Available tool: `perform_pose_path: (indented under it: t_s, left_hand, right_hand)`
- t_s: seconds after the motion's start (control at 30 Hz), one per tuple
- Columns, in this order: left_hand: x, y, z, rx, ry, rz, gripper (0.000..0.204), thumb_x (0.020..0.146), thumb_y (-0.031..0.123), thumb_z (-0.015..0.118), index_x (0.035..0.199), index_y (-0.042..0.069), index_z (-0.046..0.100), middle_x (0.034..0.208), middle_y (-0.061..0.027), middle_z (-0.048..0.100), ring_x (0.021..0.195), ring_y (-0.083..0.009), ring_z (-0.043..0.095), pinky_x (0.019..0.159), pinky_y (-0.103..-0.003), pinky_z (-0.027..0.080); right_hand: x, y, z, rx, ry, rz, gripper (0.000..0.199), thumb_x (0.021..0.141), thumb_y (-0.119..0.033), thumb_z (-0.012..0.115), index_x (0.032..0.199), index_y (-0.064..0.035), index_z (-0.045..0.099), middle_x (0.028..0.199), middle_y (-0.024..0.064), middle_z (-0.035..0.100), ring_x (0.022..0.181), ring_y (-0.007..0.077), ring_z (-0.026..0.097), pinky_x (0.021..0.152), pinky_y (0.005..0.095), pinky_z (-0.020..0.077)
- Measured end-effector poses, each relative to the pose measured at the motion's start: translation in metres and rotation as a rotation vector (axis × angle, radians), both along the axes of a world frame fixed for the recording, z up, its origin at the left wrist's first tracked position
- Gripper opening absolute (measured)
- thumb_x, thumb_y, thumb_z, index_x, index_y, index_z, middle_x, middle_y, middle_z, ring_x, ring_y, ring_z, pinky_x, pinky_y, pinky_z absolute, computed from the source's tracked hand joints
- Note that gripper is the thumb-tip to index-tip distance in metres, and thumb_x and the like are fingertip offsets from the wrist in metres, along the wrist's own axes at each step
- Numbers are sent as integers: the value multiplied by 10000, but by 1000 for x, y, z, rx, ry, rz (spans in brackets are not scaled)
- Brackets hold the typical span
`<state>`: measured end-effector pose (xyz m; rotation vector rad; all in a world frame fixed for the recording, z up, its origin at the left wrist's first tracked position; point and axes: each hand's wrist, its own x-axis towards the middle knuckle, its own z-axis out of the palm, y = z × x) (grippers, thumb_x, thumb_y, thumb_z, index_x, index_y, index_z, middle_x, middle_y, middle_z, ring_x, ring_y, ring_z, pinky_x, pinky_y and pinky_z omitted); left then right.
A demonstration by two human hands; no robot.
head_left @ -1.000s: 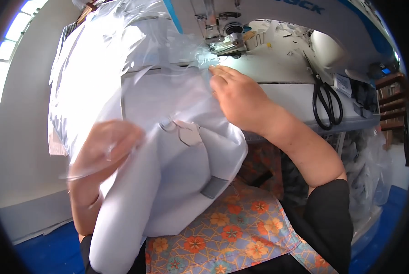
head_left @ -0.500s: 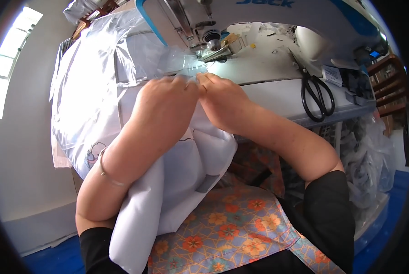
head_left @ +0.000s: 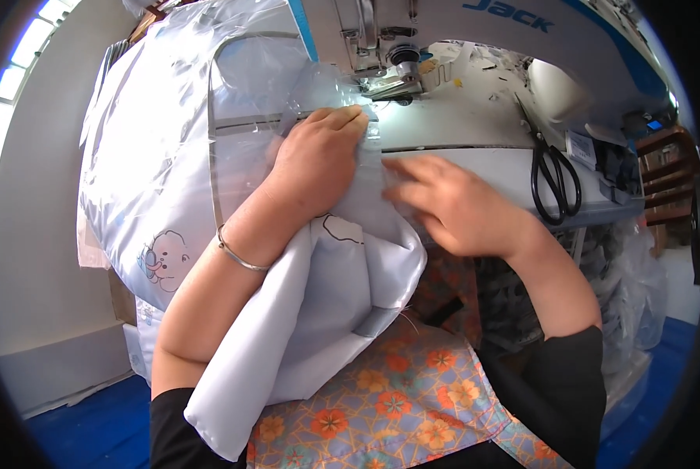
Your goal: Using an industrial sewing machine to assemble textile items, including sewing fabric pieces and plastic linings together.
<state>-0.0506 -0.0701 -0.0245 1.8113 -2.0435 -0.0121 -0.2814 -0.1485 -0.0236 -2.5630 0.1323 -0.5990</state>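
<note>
Two hands are laid on a pale blue-white fabric piece [head_left: 342, 281] at the near edge of a sewing machine table [head_left: 475, 133]. The left hand [head_left: 315, 160] is curled down over the cloth just near the presser foot [head_left: 393, 82], fingers together and pressing a fold flat; whether the cloth is pinched beneath cannot be told. The right hand [head_left: 452, 203] is spread flat on the fabric's right side, fingers slightly apart and blurred. The fabric's long axis is run from the needle area at the far side down toward the lap, where a corner is hung over a floral apron [head_left: 381, 406]. A clear plastic-wrapped bundle [head_left: 170, 156] with a small cartoon bear print [head_left: 162, 258] at its lower left is piled to the left. Blue lettering is seen on the white machine body [head_left: 514, 19] at the top. Black scissors [head_left: 555, 176] are laid at right, points far. The needle is hidden behind the machine head.
</note>
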Motion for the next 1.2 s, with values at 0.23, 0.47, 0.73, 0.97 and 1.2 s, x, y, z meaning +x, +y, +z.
perform_pose_path:
  t_s: [0.23,0.47,0.73,0.97,1.2]
  left_hand:
    - [-1,-4,1,-48,-44,-64,410,834,22,501,1213,-24,650,1268,-157,654,1192,-335,586,1028,-407,474]
    - [4,-12,16,148,-141,-94,414,850,46,520,1245,-26,621,1303,-179,625,1214,-327,573,1047,-395,461]
    - [9,0,-10,-156,-11,-58,388,831,54,568,1208,-19,625,1266,-170,636,1167,-349,587,1027,-449,456]
    - [17,-6,-9,-124,130,-120,431,832,117,609,1242,-17,601,1262,-181,625,1168,-360,579,1037,-450,442]
    - [7,-9,-8,-138,88,-61,483,821,231,654,1241,-2,607,1250,-170,614,1159,-356,573,1008,-444,452]
  right_hand:
    - [12,22,-14,-196,-90,-25,294,754,-123,647,1032,-113,743,1224,92,674,1039,279,655,889,395,537]
    - [25,22,-14,-169,-154,-93,311,731,-119,682,1034,-63,722,1126,132,694,943,315,676,796,394,569]
    - [40,19,-10,1315,-150,-272,410,999,-143,537,1381,-4,486,1219,134,639,1092,213,634,944,372,511]
    - [74,25,-16,1864,-732,-246,462,983,-92,488,1410,60,399,1297,182,561,1216,258,551,1070,373,423]
    - [83,18,-19,1892,-854,-267,434,970,-63,478,1374,82,418,1271,201,563,1191,283,563,1049,388,445]
